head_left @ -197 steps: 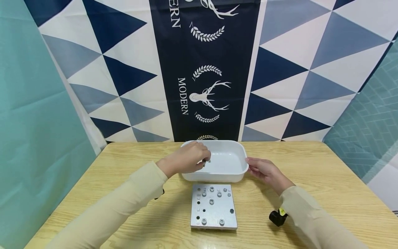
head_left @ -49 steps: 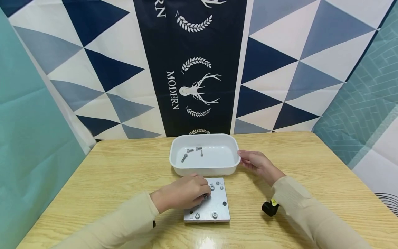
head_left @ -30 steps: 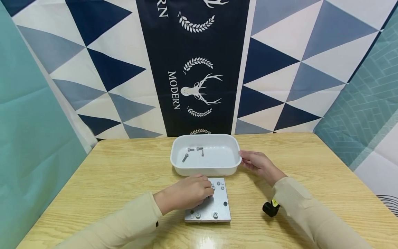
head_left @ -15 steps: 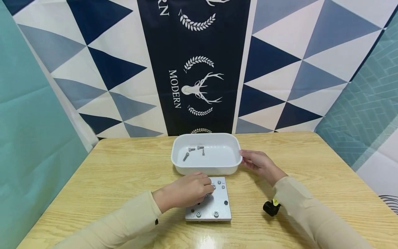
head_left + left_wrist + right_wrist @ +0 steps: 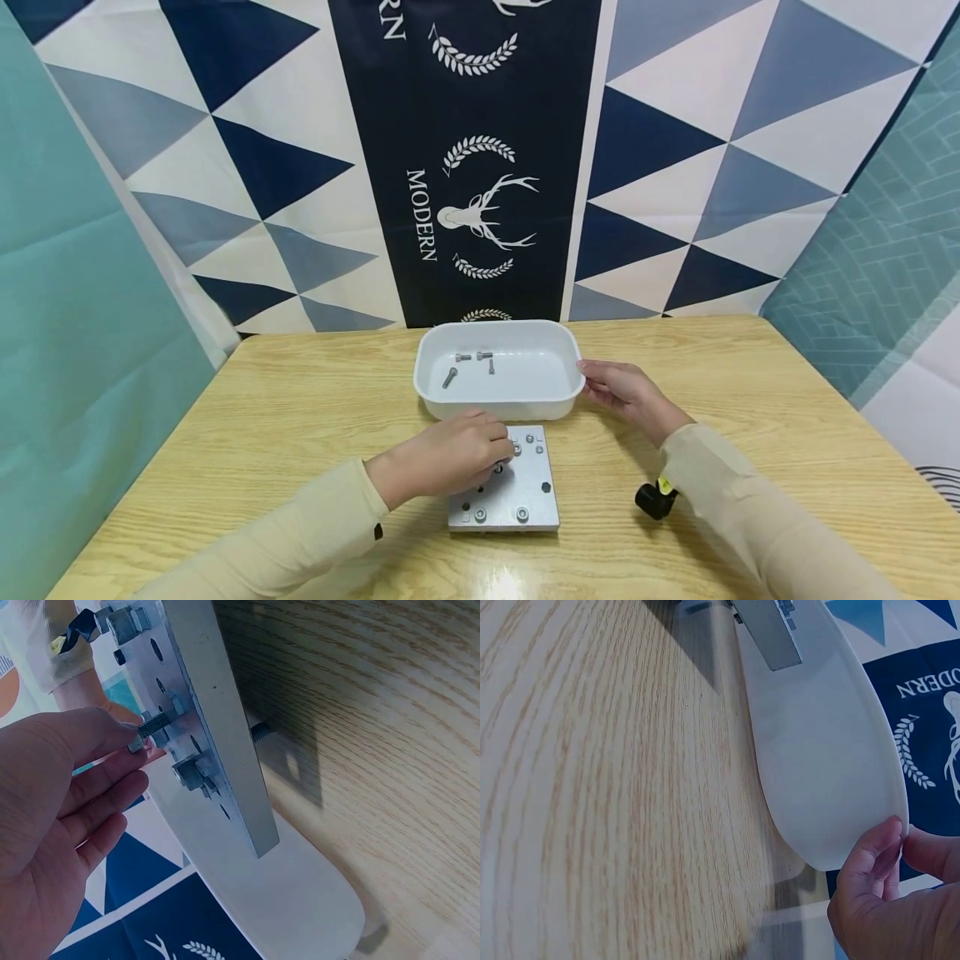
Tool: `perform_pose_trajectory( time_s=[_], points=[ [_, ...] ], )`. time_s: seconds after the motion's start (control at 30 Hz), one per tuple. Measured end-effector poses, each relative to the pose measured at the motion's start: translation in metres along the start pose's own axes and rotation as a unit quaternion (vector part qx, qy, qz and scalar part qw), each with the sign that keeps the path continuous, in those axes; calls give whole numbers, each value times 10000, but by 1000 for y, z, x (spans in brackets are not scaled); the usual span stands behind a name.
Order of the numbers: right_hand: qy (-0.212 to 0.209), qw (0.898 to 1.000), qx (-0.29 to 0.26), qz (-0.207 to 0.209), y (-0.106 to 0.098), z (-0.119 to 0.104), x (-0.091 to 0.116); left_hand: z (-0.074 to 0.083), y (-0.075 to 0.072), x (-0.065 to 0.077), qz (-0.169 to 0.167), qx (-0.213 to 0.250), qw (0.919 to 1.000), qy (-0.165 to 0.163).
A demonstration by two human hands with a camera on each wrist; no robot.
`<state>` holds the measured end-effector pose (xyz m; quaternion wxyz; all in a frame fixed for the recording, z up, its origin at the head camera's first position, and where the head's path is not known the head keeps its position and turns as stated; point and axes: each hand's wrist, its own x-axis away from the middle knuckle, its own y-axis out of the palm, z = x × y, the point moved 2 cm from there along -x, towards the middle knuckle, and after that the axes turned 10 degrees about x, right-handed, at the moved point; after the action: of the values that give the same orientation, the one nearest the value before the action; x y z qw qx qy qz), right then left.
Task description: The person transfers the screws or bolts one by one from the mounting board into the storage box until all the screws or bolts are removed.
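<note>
Ideally, the L hand (image 5: 453, 454) should hold the bolt (image 5: 155, 723) square w/ the plate (image 5: 510, 500) & twist in small, light turns; forcing it could cross the thread. Bolt's pinched btwn thumb & fingertip, shank toward plate's upper face; can't tell if tip's in a hole. R hand (image 5: 626, 392) pinches box (image 5: 536, 412) rim.
</note>
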<state>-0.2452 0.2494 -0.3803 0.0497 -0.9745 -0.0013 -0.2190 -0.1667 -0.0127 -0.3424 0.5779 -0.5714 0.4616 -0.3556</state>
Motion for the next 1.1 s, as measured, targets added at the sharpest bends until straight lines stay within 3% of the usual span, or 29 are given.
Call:
perform_pose_trajectory(
  time_s=[0.27,1.1],
  points=[
    [-37,9999,-137,-94,1,-1,1,0,-1,0,15,29,10000,14],
    [24,9999,157,17,0,-2,1,1,-6,1,67,27,10000,-2]
  ],
)
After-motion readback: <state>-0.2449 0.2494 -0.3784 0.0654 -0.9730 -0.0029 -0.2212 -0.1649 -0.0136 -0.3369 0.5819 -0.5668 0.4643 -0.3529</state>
